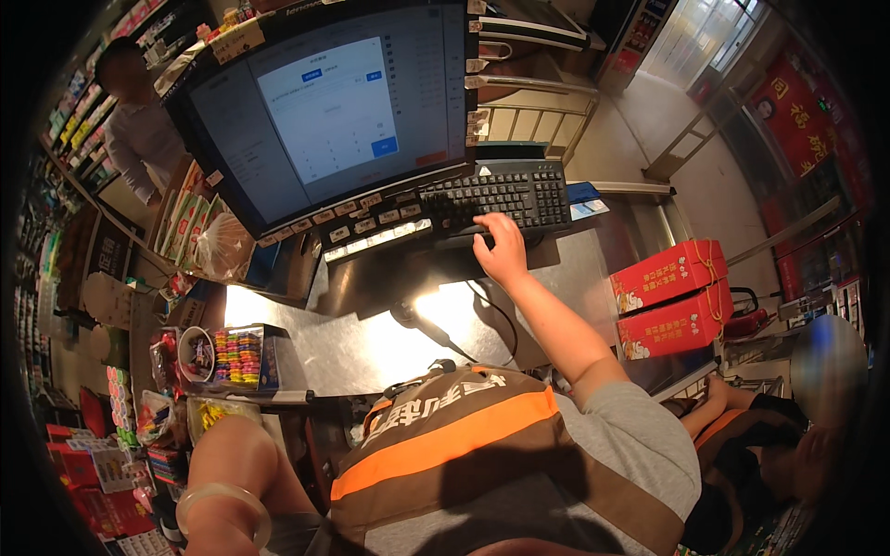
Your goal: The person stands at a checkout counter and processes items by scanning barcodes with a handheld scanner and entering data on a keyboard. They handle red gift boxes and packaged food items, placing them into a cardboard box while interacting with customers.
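My right hand [502,249] is at the front edge of a black computer keyboard [532,198], fingers spread and holding nothing. Whether the fingertips press on keys I cannot tell. Beyond the keyboard, to the left, stands a large Lenovo monitor [229,149] with a lit white dialog window. Below the screen is a black panel [396,217] bearing paper labels. A handheld barcode scanner [410,316] with a black cable lies on the bright metal counter [334,347] before me. My left arm is bent back towards me, a pale bangle [182,511] at its wrist; the left hand is out of view.
Two red gift boxes [667,274] with cord handles stand right of my forearm. A blue card-like item [583,191] lies beside the keyboard. A tub [197,354] and colourful packets [238,354] sit at left. One person [142,132] stands behind the monitor, another [740,445] at lower right.
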Action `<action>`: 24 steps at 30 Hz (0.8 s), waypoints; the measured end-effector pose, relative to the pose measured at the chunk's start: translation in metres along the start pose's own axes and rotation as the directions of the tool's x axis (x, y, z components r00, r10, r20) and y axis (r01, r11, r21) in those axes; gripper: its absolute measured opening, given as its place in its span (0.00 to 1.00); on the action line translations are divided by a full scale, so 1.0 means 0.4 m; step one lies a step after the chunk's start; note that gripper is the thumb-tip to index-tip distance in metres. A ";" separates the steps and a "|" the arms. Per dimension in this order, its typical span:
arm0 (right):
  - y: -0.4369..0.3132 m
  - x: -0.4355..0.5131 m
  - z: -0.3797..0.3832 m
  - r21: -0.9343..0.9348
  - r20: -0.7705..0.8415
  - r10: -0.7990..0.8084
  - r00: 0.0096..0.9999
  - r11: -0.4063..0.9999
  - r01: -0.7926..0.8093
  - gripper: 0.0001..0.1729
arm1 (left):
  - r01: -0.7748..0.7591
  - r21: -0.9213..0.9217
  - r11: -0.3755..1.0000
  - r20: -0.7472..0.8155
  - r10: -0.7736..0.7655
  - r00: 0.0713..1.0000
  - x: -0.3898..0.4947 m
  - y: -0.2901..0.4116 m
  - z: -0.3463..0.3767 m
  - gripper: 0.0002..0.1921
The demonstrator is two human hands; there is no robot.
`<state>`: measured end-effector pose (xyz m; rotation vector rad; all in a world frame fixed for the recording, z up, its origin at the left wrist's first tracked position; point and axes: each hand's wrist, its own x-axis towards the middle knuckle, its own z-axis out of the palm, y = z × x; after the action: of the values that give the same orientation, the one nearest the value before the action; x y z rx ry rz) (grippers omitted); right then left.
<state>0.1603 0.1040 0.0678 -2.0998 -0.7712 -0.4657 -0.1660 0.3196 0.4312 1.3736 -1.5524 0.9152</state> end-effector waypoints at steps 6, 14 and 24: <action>0.028 -0.095 0.000 0.031 0.112 0.083 0.990 0.996 -0.087 0.13 | -0.015 0.047 0.999 -0.015 0.015 1.000 0.007 0.010 -0.001 0.09; 0.053 -0.090 0.041 0.104 0.170 0.092 0.981 0.988 -0.111 0.13 | 0.018 0.127 0.992 0.047 -0.024 0.999 0.033 0.062 -0.007 0.10; 0.078 -0.146 -0.013 0.083 0.024 0.131 0.991 0.988 -0.132 0.10 | 0.284 -0.283 0.916 -0.321 -0.370 0.872 -0.355 -0.005 -0.031 0.17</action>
<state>0.1376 0.0645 0.0198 -2.0636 -0.6464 -0.3371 -0.1571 0.3835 0.3042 1.1727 -1.0569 0.7075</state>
